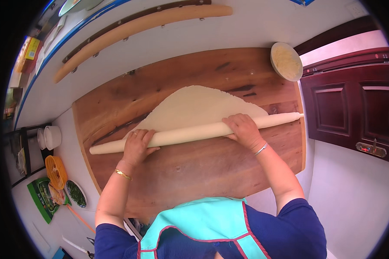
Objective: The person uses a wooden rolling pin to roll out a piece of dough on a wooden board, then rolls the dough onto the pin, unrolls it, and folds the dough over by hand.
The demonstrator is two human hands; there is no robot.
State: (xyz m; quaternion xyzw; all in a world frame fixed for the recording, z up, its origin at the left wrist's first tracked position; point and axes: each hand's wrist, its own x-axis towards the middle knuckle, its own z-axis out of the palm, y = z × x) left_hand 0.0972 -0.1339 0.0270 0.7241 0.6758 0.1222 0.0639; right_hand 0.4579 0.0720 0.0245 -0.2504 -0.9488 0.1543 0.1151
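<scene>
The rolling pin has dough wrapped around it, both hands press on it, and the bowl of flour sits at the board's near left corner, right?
Not quite. The head view shows the bowl at the board's far right corner, not the near left. The rest holds: dough is wrapped around the rolling pin, with the left hand and right hand pressing on it.

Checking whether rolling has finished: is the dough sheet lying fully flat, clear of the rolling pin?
No: the dough sheet is partly wrapped around the rolling pin, which both hands press.
</scene>
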